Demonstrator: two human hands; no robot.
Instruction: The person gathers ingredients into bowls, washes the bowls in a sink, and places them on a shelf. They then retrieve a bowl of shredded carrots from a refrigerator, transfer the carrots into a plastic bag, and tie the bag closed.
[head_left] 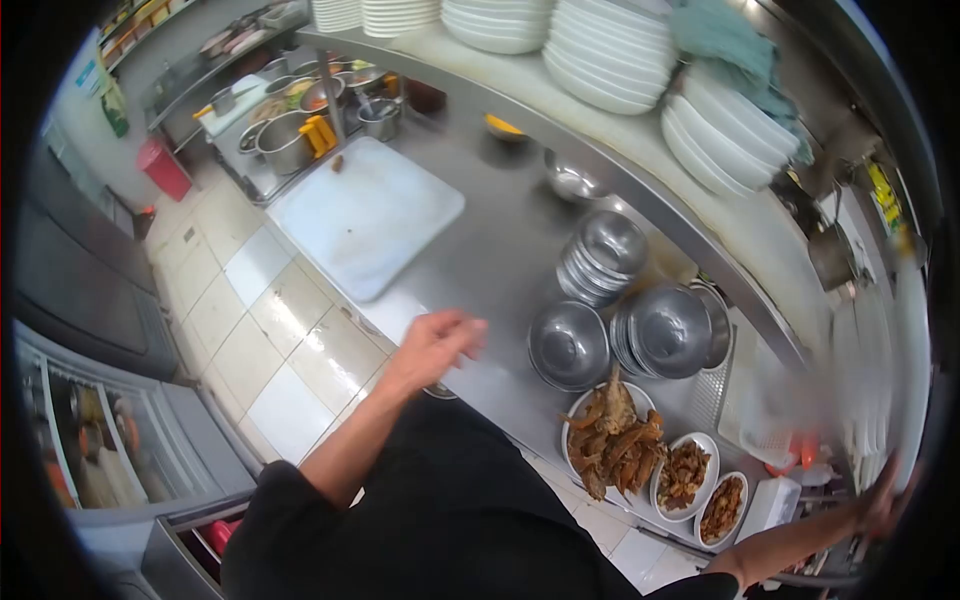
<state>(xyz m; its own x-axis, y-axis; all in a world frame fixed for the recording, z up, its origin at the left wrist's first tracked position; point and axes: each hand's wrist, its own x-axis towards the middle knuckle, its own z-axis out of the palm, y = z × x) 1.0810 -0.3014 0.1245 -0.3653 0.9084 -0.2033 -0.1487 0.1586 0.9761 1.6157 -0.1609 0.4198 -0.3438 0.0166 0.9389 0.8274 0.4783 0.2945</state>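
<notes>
My left hand [437, 350] hovers over the front edge of the steel counter [490, 290]. Its fingers are loosely bent and somewhat apart, with nothing in them. Off at the far right edge is my right hand [880, 497], dark and smeared. It is close to the lower end of a long, pale, plate-like thing [908, 370]; whether the fingers grip it cannot be made out. Between the hands, near the counter's front, stand a white dish of browned fried pieces [615, 440] and two smaller oval white dishes of chopped brown food [683, 475] [722, 508].
Stacked metal bowls [670, 330] stand behind the dishes. A white cutting board [370, 215] lies at the counter's left. Overhead, a shelf [600, 135] carries stacks of white plates [610, 55] and a green cloth [730, 50]. Pots [285, 145] stand beyond; an open drawer [195, 545] is lower left.
</notes>
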